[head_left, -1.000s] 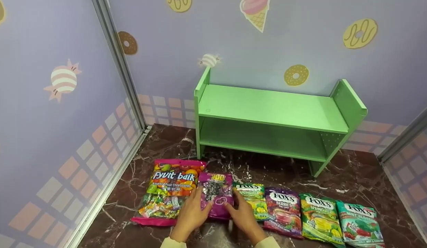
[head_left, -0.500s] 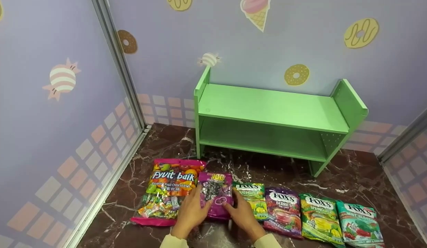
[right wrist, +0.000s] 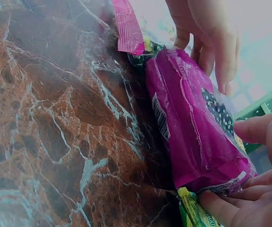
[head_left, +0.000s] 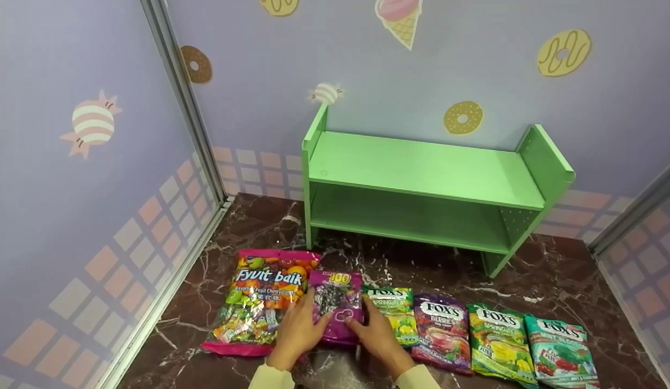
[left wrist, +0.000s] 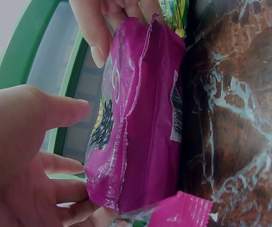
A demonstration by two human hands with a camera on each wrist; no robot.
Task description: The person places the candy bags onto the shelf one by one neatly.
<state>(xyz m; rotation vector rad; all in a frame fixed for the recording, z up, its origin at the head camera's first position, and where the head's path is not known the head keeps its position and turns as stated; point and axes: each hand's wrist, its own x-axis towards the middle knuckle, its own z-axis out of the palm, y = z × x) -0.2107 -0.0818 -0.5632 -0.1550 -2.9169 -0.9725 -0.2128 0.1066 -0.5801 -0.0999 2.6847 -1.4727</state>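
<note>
A purple candy bag (head_left: 340, 308) with a dark picture and "100" on its front lies on the dark marbled floor, between my two hands. My left hand (head_left: 298, 329) holds its left side, thumb over the front edge and fingers along the side. On the opposite side my right hand (head_left: 382, 332) holds it the same way, its thumb (right wrist: 256, 128) at the front face. Both wrist views show the bag's bottom seam (left wrist: 126, 123) and a barcode on its underside. To its left lies a larger pink-edged Fyvit baik bag (head_left: 264, 302). A green Fox's Spring Tea bag (head_left: 397, 313) is close on the right.
Farther right lie a purple Fox's Berries bag (head_left: 441, 332), another green Fox's bag (head_left: 499, 343) and a teal Fox's bag (head_left: 562, 348). Behind the row stands a green two-tier shelf (head_left: 426, 167) with raised sides. Patterned walls (head_left: 248, 97) close in the back and sides.
The head view has shifted slightly, so the scene sits a little farther left. Both hands stay at the sides of the purple candy bag, which has not visibly moved on the floor.
</note>
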